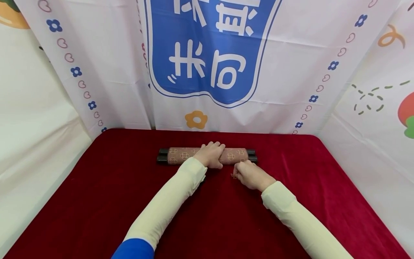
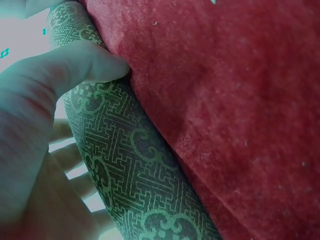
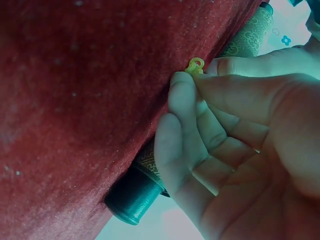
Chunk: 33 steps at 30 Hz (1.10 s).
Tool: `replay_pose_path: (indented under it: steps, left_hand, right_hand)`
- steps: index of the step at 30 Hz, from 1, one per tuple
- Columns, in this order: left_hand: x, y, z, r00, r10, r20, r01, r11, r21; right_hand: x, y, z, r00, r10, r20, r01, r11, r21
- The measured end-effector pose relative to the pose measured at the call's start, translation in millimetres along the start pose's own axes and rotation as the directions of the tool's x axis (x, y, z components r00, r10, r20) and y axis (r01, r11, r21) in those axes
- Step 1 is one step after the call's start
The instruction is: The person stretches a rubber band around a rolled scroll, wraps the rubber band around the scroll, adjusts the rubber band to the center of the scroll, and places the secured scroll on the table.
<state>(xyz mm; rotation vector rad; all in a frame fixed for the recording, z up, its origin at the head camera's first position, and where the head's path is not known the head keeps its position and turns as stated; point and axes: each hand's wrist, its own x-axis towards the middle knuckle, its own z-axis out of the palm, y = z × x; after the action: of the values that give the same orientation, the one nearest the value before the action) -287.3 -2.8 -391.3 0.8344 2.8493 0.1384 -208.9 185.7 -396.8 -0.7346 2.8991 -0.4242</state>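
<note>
A rolled scroll (image 1: 237, 155) in brownish patterned brocade, with black rod ends, lies crosswise near the back of the red cloth. My left hand (image 1: 211, 154) grips it around the middle. In the left wrist view the thumb lies on the near side of the brocade (image 2: 130, 140), with the other fingers beyond it. Just in front of the scroll's right part is my right hand (image 1: 251, 175). Its thumb and forefinger pinch a small yellowish piece with a ring-shaped end (image 3: 196, 65); most of that piece is hidden by the fingers.
A red velvet cloth (image 1: 220, 223) covers the table. White printed curtains with a blue sign (image 1: 210, 46) rise behind the back edge, and more white fabric (image 1: 372, 151) stands at the sides.
</note>
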Motion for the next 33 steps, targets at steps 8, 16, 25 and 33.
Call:
replay_pose_path:
  steps: [8, 16, 25, 33]
  left_hand:
    - [3.8, 3.1, -2.0, 1.0, -0.002, 0.027, 0.003, 1.0, -0.022]
    - [8.8, 5.9, -1.0, 0.999, -0.02, 0.036, 0.022, 0.999, -0.034]
    - [15.4, 6.9, 3.6, 0.999, -0.028, 0.033, 0.029, 0.999, -0.03]
    - [18.4, 9.8, 7.3, 0.998, -0.045, 0.042, 0.046, 0.999, -0.009]
  right_hand:
    - [-2, 0, -2, 1.0, 0.031, 0.003, -0.031, 0.999, 0.012]
    - [-5, -1, -4, 1.0, 0.009, -0.024, -0.009, 1.0, -0.002]
    - [-8, 1, -9, 0.997, -0.014, -0.075, 0.018, 0.999, 0.051]
    - [-3, 0, -16, 0.996, 0.006, -0.085, 0.003, 0.995, 0.101]
